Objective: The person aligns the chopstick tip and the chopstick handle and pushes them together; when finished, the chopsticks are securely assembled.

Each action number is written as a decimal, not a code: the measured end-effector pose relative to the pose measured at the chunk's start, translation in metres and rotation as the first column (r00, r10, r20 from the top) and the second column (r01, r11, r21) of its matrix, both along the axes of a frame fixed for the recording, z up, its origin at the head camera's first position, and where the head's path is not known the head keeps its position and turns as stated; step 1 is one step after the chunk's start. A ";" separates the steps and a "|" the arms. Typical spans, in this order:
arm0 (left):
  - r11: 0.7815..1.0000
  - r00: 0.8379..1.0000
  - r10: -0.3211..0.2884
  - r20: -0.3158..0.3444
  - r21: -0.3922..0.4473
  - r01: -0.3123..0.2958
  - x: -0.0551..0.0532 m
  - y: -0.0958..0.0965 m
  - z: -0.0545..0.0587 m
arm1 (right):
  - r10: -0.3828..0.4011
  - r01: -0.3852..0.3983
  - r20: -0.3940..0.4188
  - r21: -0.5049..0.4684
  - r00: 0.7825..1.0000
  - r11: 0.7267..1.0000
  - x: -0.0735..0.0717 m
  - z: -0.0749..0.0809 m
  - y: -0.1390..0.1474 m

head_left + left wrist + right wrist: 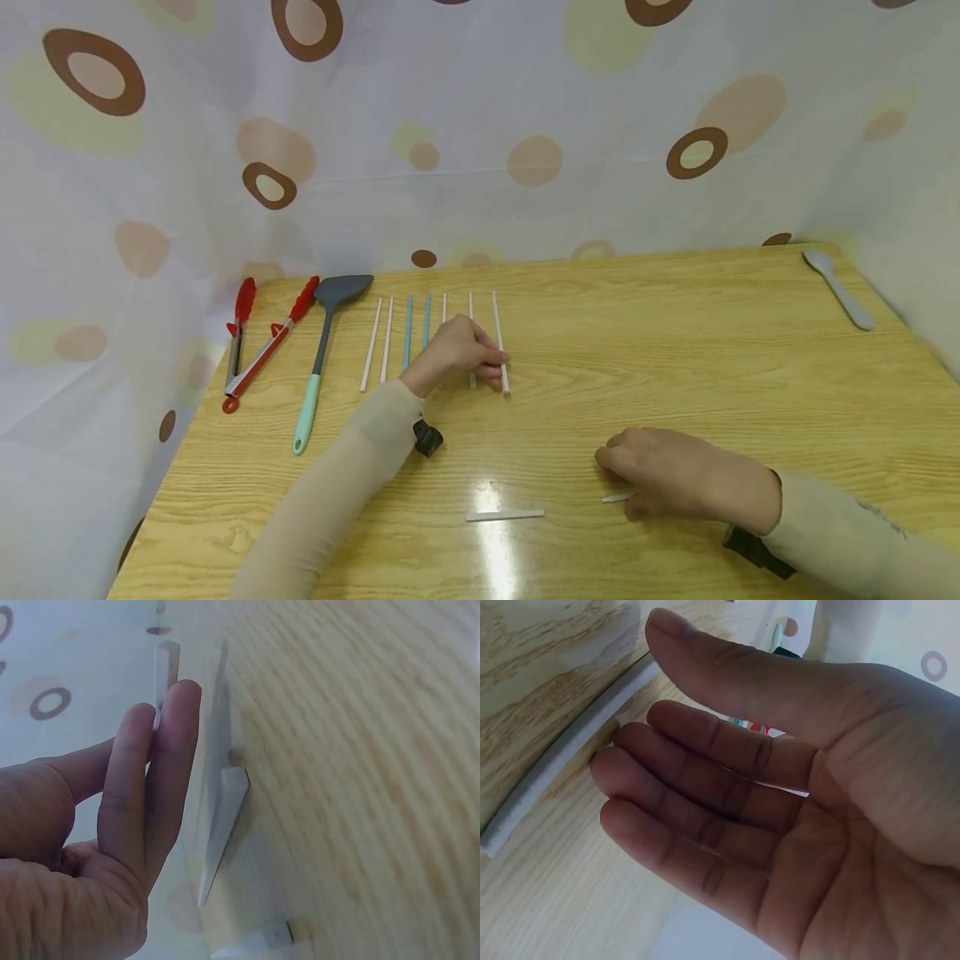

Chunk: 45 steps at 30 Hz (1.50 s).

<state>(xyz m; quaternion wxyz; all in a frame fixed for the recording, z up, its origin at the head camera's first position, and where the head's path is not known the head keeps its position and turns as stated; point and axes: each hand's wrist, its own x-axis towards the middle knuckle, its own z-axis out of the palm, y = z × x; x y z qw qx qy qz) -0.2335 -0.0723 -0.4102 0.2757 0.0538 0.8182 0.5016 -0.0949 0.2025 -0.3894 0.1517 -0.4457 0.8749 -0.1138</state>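
Observation:
My left hand (pixel 457 348) pinches a white chopstick (pixel 497 321) at the right end of a row of chopsticks. In the left wrist view, the upright end of that chopstick (pixel 166 664) shows above the fingertips. Lower right, my right hand (pixel 675 475) hovers palm-down by a white chopstick (pixel 615 498), partly hidden under it. The right wrist view shows the thumb apart from loosely bent fingers, with the chopstick (pixel 562 754) lying on the table beyond the fingertips. Another white chopstick (pixel 505 516) lies crosswise near the front.
Left of my left hand, white chopsticks (pixel 371 346) and blue chopsticks (pixel 408 333) stand in line. Further left are a turner (pixel 324 350) with a mint handle and red-tipped tongs (pixel 258 362). A grey spoon (pixel 840 287) lies far right. A patterned curtain (pixel 480 208) borders the wooden table.

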 end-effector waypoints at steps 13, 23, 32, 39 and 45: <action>0.984 0.997 -0.021 -0.069 -0.180 0.009 -0.010 0.004 -0.001 | 0.002 -0.002 -0.014 -0.014 1.000 1.000 0.000 -0.001 -0.001; 0.978 0.995 -0.041 -0.091 -0.207 0.021 -0.011 0.005 0.002 | -0.005 0.005 -0.010 -0.018 1.000 1.000 0.001 -0.001 -0.001; 0.971 0.996 -0.012 -0.093 -0.241 -0.011 -0.009 0.008 0.005 | -0.009 0.009 0.001 -0.020 1.000 1.000 0.000 -0.001 -0.001; 0.970 0.996 0.009 -0.090 -0.240 -0.030 -0.007 0.008 0.008 | -0.011 0.011 -0.012 0.001 1.000 1.000 0.000 0.000 -0.002; 0.969 0.992 -0.029 -0.124 -0.249 -0.003 -0.006 0.005 0.008 | -0.007 0.006 -0.033 -0.004 0.999 1.000 0.001 0.000 -0.002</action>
